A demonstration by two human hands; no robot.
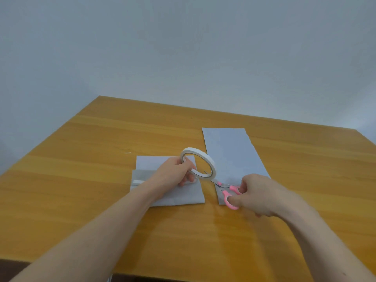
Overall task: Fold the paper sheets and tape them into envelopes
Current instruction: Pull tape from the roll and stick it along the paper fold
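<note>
Gripping the tape roll (197,162) upright, left hand (175,173); right hand (258,195) fingers curled through pink scissors (228,195).

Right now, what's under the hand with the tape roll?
The left hand holding the tape roll is above a folded paper sheet on the wooden table. Hand and forearm hide the sheet's middle.

The wooden surface (81,180) carries two pale sheets lying flat: a folded sheet (179,198) near the front edge and, just to its right, a longer sheet (230,151) extending toward the back.
</note>
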